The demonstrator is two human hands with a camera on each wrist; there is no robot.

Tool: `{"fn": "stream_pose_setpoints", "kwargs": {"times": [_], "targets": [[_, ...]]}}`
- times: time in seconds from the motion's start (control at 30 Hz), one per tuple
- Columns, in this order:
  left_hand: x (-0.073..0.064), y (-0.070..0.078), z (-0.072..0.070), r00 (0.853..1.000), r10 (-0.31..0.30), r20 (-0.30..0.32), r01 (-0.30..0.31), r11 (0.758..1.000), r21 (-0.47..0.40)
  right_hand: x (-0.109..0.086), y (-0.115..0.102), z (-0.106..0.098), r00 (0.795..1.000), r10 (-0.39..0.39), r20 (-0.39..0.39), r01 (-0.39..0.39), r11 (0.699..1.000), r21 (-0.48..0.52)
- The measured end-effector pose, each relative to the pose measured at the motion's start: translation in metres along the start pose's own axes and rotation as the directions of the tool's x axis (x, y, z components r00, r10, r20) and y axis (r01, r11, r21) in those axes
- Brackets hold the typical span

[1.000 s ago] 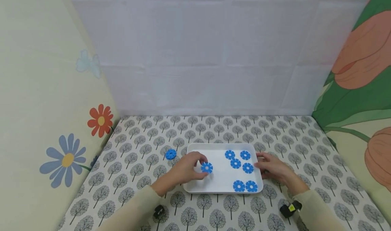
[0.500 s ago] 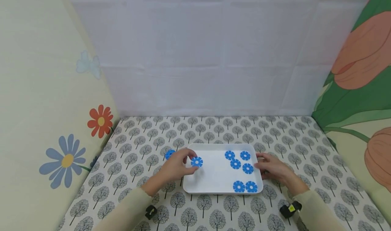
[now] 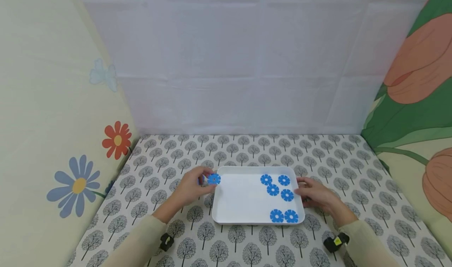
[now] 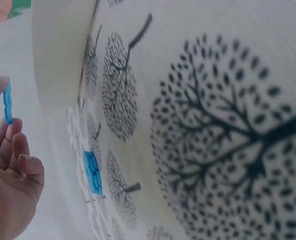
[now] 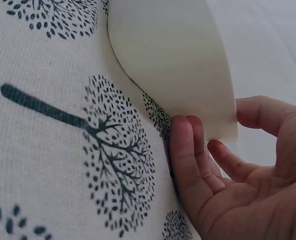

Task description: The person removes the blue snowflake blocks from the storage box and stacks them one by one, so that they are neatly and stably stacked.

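My left hand (image 3: 192, 185) pinches a blue notched snowflake disc (image 3: 214, 179) between thumb and fingertips, just at the left rim of the white tray (image 3: 243, 208). In the left wrist view the pinched disc (image 4: 8, 101) is seen edge-on, above the cloth. Lower there, a small stack of blue discs (image 4: 92, 172) lies on the cloth; the left hand hides it in the head view. At the tray's right side my right hand (image 3: 316, 194) grips the wall, thumb over the rim and fingers against the outside. Several more blue discs (image 3: 287, 195) lie flat in the tray's right half.
A tree-printed cloth (image 3: 233, 149) covers the table beneath the tray. A white sheet (image 3: 240, 70) hangs along the back. Flower-printed panels stand on the left (image 3: 53, 114) and right (image 3: 420, 125).
My left hand has moved left and slightly away from me with the pinched disc, from over the tray to its left rim, and now covers the stack. My right hand and the tray stay put.
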State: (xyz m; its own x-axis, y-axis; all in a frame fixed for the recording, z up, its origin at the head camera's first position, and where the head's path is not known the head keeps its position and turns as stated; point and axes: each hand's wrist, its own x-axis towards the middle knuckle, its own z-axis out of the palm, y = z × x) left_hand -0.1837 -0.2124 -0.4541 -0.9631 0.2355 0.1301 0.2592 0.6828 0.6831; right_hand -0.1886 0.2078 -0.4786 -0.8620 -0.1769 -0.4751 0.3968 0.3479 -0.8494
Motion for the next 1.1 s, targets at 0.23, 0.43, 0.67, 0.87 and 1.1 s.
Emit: {"fn": "stream_pose_setpoints", "kwargs": {"times": [0.23, 0.43, 0.67, 0.87, 1.1], "targets": [[0.002, -0.013, -0.007, 0.999, -0.046, -0.014, 0.046, 0.999, 0.011, -0.001, -0.001, 0.001, 1.000, -0.004, -0.012, 0.004, 1.000, -0.007], [0.003, -0.022, -0.012, 0.993, -0.116, -0.016, 0.117, 0.993, 0.034, -0.001, -0.002, 0.000, 1.000, -0.005, -0.012, 0.005, 1.000, -0.006], [0.005, -0.033, -0.015, 0.988, -0.151, -0.017, 0.151, 0.988, 0.043, -0.001, -0.001, -0.001, 0.999, -0.030, 0.017, 0.030, 1.000, 0.003], [0.006, -0.043, -0.016, 0.986, -0.164, -0.011, 0.165, 0.985, 0.053, 0.000, 0.000, 0.000, 1.000, -0.024, 0.007, 0.024, 1.000, 0.006], [0.007, -0.051, -0.018, 0.980, -0.198, -0.022, 0.199, 0.978, 0.060, 0.000, 0.000, 0.000, 1.000, -0.029, 0.002, 0.029, 1.000, 0.001]]}}
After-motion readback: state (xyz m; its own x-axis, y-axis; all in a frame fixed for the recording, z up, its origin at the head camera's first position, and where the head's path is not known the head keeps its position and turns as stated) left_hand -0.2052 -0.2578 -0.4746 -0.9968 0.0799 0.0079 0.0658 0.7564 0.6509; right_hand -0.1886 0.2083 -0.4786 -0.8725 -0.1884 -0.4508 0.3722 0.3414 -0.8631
